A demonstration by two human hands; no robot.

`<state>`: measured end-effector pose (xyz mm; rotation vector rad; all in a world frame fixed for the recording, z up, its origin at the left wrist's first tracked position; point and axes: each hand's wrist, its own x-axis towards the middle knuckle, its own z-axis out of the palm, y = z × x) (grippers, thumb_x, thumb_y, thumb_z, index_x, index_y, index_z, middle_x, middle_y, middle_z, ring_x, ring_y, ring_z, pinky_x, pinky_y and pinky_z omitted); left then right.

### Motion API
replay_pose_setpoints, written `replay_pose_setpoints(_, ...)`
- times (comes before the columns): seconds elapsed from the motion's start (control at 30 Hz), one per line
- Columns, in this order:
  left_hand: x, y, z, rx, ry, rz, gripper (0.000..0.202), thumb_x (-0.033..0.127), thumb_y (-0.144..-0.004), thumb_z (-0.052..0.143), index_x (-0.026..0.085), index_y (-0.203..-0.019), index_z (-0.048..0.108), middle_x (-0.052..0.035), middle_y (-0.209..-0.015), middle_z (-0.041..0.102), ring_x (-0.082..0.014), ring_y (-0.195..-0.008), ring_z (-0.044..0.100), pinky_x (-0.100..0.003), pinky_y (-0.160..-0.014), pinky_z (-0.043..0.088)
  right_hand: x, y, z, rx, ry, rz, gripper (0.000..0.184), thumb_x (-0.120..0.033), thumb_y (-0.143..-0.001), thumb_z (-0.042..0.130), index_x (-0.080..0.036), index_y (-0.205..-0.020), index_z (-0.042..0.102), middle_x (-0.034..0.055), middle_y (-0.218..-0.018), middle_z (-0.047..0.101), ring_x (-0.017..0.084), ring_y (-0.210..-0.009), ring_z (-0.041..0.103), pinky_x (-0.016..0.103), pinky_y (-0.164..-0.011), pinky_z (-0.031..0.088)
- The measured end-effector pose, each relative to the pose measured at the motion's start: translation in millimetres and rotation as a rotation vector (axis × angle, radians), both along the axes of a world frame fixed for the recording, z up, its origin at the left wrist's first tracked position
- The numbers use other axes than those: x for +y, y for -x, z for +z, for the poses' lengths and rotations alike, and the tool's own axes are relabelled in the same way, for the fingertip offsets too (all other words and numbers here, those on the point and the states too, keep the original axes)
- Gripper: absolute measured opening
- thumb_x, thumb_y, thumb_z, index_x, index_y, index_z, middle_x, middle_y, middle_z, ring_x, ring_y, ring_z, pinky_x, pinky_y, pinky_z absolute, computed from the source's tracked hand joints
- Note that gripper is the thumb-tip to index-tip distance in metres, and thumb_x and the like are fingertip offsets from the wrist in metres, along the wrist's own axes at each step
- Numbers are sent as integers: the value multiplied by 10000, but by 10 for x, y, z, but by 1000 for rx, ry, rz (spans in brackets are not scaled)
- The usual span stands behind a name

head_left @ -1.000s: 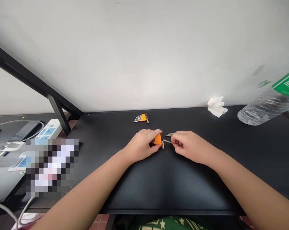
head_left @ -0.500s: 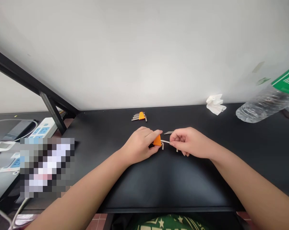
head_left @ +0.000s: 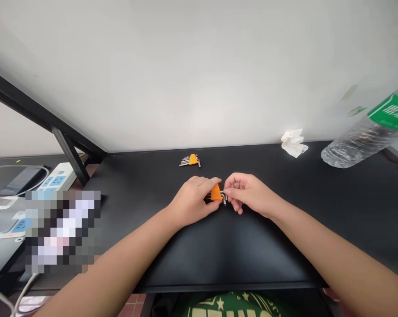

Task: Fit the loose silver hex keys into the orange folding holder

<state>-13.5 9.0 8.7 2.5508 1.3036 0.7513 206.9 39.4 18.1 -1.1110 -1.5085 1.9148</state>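
Note:
My left hand [head_left: 192, 200] is closed on an orange hex key holder [head_left: 216, 193] resting on the black desk [head_left: 219, 251]. My right hand [head_left: 247, 193] pinches a small metal hex key [head_left: 224, 197] right against the holder's right side; most of the key is hidden by my fingers. A second orange holder with its set of hex keys [head_left: 190, 160] lies farther back on the desk, apart from both hands.
A crumpled white tissue [head_left: 293, 143] lies at the back right, a clear plastic bottle with a green label [head_left: 367, 136] beyond it. Left of the desk sit a white power strip [head_left: 58, 176], cables and a slanted black frame bar [head_left: 67, 152]. A white wall stands behind.
My right hand has moved left with the hex key until it meets the orange holder. The loose key seen behind it earlier is now hidden. My left hand stays put.

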Motion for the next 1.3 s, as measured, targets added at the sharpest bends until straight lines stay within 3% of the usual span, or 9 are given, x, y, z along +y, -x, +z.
replay_pose_setpoints(0.13, -10, -28, 18, 46, 44, -19, 291, 222, -869, 648, 218, -1159, 626, 4, -814, 685, -184, -753, 647, -338, -775, 514, -16, -9, 9, -76, -104, 66, 127, -339, -965, 628, -217, -934, 609, -32, -712, 640, 120, -559, 578, 257, -517, 493)
replay_pose_setpoints(0.3, 29, 30, -59, 52, 57, -7, 433, 243, -882, 676, 213, -1305, 592, -33, -949, 724, -204, -853, 676, -347, -820, 533, 89, -191, 42, -504, -762, 45, 144, -282, -978, 617, -210, -870, 680, 17, -854, 653, 149, -727, 595, 298, -671, 457)
replay_pose_setpoints(0.4, 52, 78, -82, 56, 72, 5, 445, 217, -887, 669, 217, -1325, 588, -33, -971, 722, -202, -868, 676, -352, -836, 542, 158, -289, 12, -713, -949, 129, 166, -180, -985, 564, -201, -902, 707, 42, -961, 647, 151, -754, 595, 304, -692, 441)
replay_pose_setpoints(0.63, 67, 101, -69, 60, 124, 25, 521, 201, -881, 682, 237, -1387, 561, -26, -1005, 720, -203, -896, 691, -368, -872, 564, 145, -274, -78, -887, -1053, 236, 184, -117, -979, 533, -190, -941, 698, 51, -973, 633, 172, -780, 597, 308, -673, 422)
replay_pose_setpoints(0.77, 66, 101, -79, 10, 145, 70, 611, 200, -853, 709, 245, -1429, 510, -30, -1074, 723, -210, -955, 700, -377, -900, 576, 134, -251, -67, -935, -1060, 221, 157, -129, -985, 529, -191, -976, 673, 53, -962, 630, 174, -754, 590, 316, -676, 408)
replay_pose_setpoints(0.9, 72, 110, -84, 1, 145, 86, 502, 217, -855, 719, 233, -1330, 560, -32, -1066, 725, -209, -941, 701, -383, -909, 579, 123, -237, -51, -978, -1053, 250, 186, -122, -990, 507, -191, -883, 643, 55, -921, 613, 172, -741, 579, 312, -642, 373)
replay_pose_setpoints(1.03, 79, 111, -87, 17, 122, 78, 454, 216, -867, 708, 239, -1302, 578, -37, -1059, 726, -218, -963, 706, -388, -927, 572, 83, -214, -19, -1035, -1025, 268, 161, -82, -892, 563, -193, -775, 569, 49, -871, 596, 160, -682, 533, 312, -595, 320)
replay_pose_setpoints(1.3, 82, 120, -95, -7, 117, 36, 451, 202, -863, 709, 231, -1296, 584, -41, -1063, 729, -215, -969, 709, -379, -915, 576, 28, -173, 68, -779, -941, 221, 151, -109, -877, 553, -216, -794, 487, -17, -787, 596, 132, -670, 509, 275, -599, 313)
